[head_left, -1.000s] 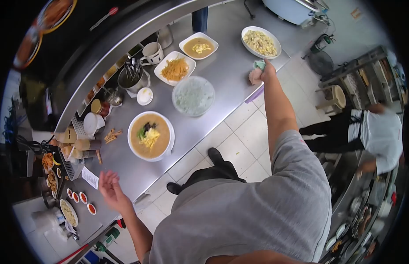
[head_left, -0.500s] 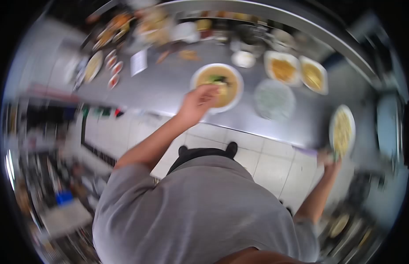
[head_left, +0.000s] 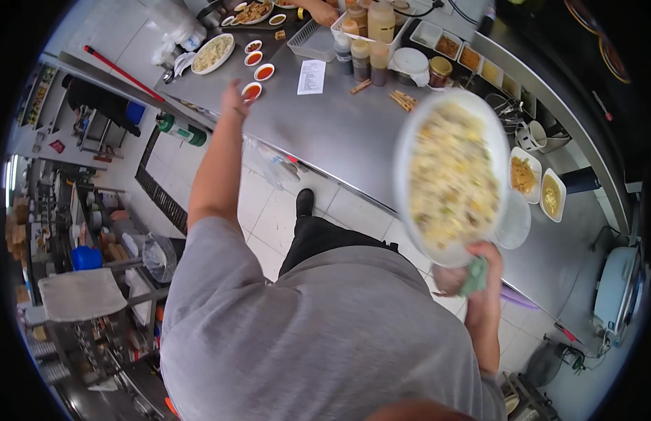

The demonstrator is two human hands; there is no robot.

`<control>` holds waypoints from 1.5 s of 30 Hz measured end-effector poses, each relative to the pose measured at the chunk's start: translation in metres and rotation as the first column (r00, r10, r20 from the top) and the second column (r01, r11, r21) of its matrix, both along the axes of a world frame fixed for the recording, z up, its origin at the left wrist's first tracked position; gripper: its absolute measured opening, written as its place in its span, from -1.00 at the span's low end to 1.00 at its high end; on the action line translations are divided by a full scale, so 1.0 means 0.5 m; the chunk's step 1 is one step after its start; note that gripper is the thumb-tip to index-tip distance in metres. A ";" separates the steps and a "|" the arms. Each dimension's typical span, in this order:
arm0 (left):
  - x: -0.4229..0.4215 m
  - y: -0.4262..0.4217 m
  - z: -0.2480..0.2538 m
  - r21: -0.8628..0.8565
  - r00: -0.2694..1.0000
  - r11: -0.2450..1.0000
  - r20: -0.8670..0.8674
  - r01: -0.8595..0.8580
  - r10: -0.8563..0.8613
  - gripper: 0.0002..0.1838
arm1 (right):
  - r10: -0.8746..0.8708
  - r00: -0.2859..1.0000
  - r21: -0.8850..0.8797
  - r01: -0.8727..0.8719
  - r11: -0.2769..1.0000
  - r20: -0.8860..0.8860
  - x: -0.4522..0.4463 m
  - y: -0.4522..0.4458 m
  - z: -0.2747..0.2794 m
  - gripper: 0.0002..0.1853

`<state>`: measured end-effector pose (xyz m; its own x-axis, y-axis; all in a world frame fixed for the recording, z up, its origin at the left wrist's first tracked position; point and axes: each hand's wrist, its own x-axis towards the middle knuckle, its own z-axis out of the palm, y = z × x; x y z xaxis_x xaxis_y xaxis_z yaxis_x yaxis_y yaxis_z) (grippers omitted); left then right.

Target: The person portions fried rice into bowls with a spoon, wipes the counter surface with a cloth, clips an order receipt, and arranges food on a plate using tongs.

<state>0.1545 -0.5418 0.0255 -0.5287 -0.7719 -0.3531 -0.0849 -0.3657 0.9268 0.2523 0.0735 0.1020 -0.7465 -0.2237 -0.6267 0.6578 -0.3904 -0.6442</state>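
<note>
A large white oval plate [head_left: 404,184] heaped with fried rice [head_left: 453,175] is held up in front of me, slightly blurred. My right hand [head_left: 483,263] grips its near end, and a green cloth [head_left: 474,276] is bunched in that hand. Far over on the left, my left hand [head_left: 234,104] reaches over the steel counter [head_left: 304,130], fingers outstretched, at the edge of a small dish of red sauce [head_left: 251,92]. Whether it touches the dish I cannot tell. More small sauce dishes [head_left: 265,71] line up behind it. A second oval plate of rice [head_left: 213,55] lies beyond them.
A printed slip [head_left: 311,77], sauce bottles [head_left: 360,59] and a lidded white tub [head_left: 409,64] stand toward the back. Another person's hand [head_left: 322,12] is at the far edge. Two white food dishes [head_left: 552,195] and a round translucent lid [head_left: 513,221] sit at right.
My right hand has lifted the rice plate off the right side and carried it left. My left hand has left the soup bowl for the sauce dishes. The view has turned left.
</note>
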 end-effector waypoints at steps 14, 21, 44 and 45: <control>-0.219 -0.844 -0.275 0.317 0.955 0.930 -0.281 0.184 -0.093 -0.45 | -0.306 0.929 0.134 0.283 0.950 0.209 -0.041 -0.585 -0.273 -0.85; -0.257 -0.924 -0.329 0.346 0.976 0.921 -0.182 0.180 -0.123 -0.44 | -0.384 0.915 0.290 0.337 0.896 0.121 -0.108 -0.599 -0.284 -0.80; 0.326 -0.137 0.009 0.327 0.874 0.865 0.178 0.381 -0.452 -0.42 | 0.539 0.839 0.782 0.386 -0.489 -0.077 -0.686 -0.073 -0.141 -0.56; 0.329 -0.098 -0.003 0.341 0.877 0.868 0.192 0.362 -0.441 -0.40 | 0.521 0.850 0.777 0.380 -0.502 -0.079 -0.709 -0.043 -0.143 -0.57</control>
